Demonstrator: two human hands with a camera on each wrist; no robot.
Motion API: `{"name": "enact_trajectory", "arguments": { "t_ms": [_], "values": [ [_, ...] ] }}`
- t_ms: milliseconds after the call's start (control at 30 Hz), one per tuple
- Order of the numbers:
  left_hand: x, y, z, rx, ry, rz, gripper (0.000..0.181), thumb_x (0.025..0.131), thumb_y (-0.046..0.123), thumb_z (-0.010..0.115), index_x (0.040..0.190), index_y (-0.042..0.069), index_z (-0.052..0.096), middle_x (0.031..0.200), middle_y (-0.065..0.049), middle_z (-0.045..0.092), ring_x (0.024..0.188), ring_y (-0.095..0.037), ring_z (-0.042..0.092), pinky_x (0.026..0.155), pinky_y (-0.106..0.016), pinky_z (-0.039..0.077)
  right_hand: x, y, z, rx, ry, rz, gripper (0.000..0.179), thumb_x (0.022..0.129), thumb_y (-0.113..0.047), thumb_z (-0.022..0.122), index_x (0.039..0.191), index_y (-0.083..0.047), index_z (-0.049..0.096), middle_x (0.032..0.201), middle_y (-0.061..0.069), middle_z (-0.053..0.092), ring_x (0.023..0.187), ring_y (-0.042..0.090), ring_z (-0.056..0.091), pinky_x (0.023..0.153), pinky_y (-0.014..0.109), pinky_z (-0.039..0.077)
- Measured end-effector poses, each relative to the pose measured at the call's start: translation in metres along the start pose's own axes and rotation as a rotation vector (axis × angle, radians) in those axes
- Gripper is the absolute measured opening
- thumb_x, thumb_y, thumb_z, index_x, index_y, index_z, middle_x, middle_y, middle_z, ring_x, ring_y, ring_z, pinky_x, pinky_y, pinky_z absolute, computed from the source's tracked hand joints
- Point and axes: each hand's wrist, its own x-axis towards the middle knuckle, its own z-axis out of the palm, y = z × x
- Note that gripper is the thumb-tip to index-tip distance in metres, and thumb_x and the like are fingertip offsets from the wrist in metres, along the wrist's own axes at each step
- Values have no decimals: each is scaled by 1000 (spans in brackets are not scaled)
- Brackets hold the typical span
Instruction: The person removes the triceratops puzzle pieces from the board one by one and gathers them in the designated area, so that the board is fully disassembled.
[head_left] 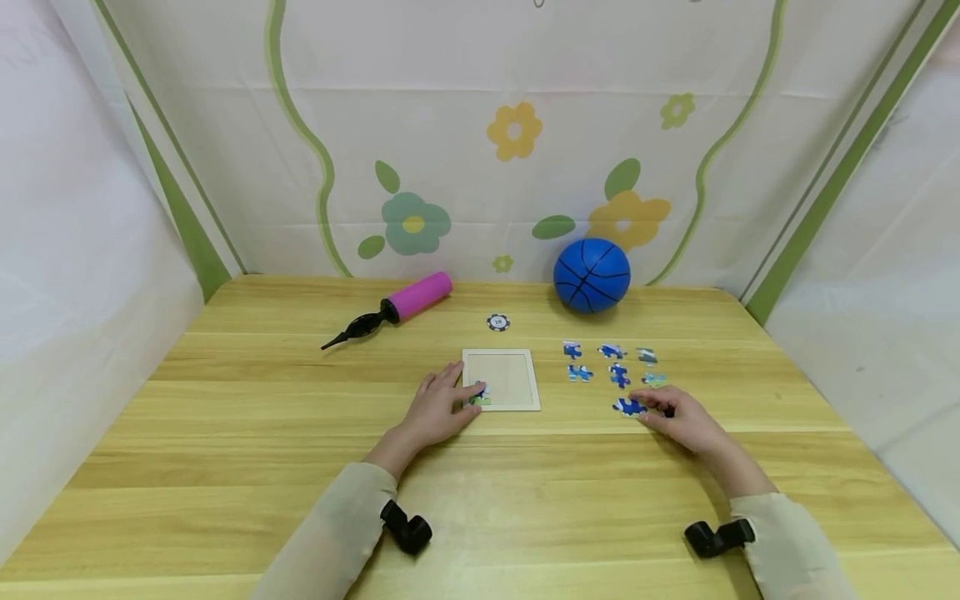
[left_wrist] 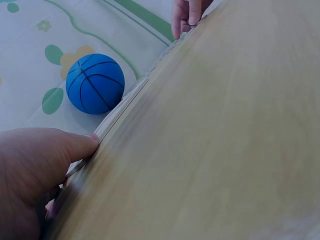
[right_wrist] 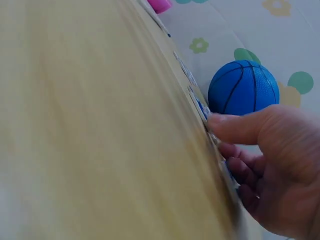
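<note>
A white square puzzle frame (head_left: 532,379) lies on the table with one jigsaw piece (head_left: 480,400) in its near left corner. My left hand (head_left: 437,410) rests at the frame's left side, index finger and thumb extended over that corner and touching the piece. On the right, my right hand (head_left: 678,421) pinches the edge of a dark blue jigsaw piece (head_left: 628,407) between thumb and fingers, low at the tabletop. In the right wrist view the thumb (right_wrist: 235,127) lies along the piece, other fingers curled beneath. Several loose jigsaw pieces (head_left: 619,375) lie in rows just beyond this hand.
A blue ball (head_left: 592,276) with black lines stands at the back right. A round poker chip (head_left: 498,322) lies behind the frame. At the back left is a pink and black hand pump (head_left: 420,297). A flowered curtain (head_left: 480,167) hangs behind the table.
</note>
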Motion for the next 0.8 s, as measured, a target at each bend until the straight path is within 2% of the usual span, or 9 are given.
{"name": "enact_trajectory", "arguments": {
  "t_ms": [100,200,367,467,600,800],
  "values": [
    [0,-1,0,2,0,0,39,85,32,52,121,19,52,138,-18,21,126,-29,16,100,-46,7,2,-11,-7,-13,-35,13,37,81,-9,60,115,4,52,87,9,53,75,19,46,62,28,41],
    [0,-1,0,8,0,2,39,85,33,52,121,19,52,138,-17,21,126,-29,16,100,-46,7,6,-23,-12,-12,-32,28,38,82,-11,59,116,3,51,86,8,55,75,20,49,59,27,43],
    [0,-1,0,10,-2,1,39,85,33,52,122,19,51,138,-17,21,126,-28,16,100,-46,7,19,-44,-7,105,12,61,40,83,-21,58,118,-3,51,92,10,56,80,23,50,61,27,45],
    [0,-1,0,10,-2,0,39,85,33,52,122,19,51,138,-17,21,126,-29,16,100,-46,7,30,-58,0,175,26,31,41,82,-25,59,117,-4,52,95,12,56,82,22,51,65,25,46],
    [1,-1,1,11,-2,-5,39,85,34,52,122,20,51,138,-17,21,126,-29,16,100,-46,7,48,-78,16,285,1,-50,38,82,-18,60,115,0,53,96,18,56,82,24,52,68,26,47],
    [1,-2,1,10,-5,-10,39,85,34,52,122,20,51,138,-16,21,126,-28,15,100,-45,6,68,-110,48,341,-63,-29,33,82,-9,59,112,2,54,94,15,56,81,22,51,68,26,45]
  ]
}}
